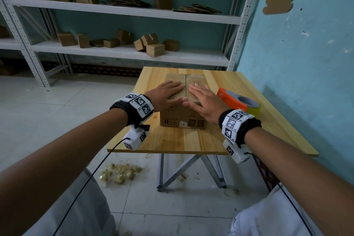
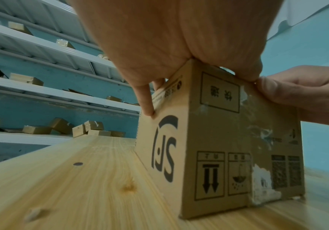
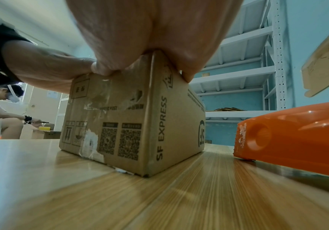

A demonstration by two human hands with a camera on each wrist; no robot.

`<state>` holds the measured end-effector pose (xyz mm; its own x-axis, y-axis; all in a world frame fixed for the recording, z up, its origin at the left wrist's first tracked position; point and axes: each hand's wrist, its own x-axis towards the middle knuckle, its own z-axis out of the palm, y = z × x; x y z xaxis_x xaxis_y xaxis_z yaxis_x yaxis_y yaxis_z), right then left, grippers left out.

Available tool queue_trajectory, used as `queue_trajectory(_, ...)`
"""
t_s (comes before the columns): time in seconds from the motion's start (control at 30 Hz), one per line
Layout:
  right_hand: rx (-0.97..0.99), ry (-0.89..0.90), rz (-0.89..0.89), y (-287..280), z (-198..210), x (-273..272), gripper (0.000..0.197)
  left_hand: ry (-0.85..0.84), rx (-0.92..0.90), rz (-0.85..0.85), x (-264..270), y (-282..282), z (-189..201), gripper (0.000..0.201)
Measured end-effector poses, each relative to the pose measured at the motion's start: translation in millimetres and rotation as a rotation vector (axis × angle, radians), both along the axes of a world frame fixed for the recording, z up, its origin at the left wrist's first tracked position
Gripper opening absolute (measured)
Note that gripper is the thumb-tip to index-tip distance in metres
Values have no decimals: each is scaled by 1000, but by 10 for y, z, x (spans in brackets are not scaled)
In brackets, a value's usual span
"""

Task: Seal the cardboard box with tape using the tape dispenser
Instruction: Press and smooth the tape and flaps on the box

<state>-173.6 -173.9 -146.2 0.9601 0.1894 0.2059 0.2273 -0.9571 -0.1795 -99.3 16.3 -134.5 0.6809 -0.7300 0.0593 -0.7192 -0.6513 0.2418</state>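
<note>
Hands pressing flat on box (image 1: 178, 109) top: left hand (image 1: 164, 95), right hand (image 1: 204, 101), thumbs touching. Right wrist view showing orange tape dispenser (image 3: 297, 140) lying beside right hand.

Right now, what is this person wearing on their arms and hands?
Both hands, left hand and right hand, are bare, and so are the forearms: no sleeves, no gloves. Each wrist carries a black strap ringed with white blocks printed with black square codes. A small white camera box hangs under each wrist, with a thin black cable running back toward the body.
</note>
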Motion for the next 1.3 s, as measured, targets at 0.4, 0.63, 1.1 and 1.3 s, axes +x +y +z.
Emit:
queue_trajectory(0.4,-24,4,-11,7,-2,-10,72,12,20,10,72,3,-18,68)
queue_trajectory(0.63,-40,13,-14,22,19,-23,72,5,33,18,52,1,-8,69)
queue_trajectory(1.1,-27,33,-33,81,75,-88,73,-27,41,15,27,3,-3,66)
queue_trajectory(1.3,-34,13,-30,60,44,-63,75,-29,47,13,29,5,-10,66)
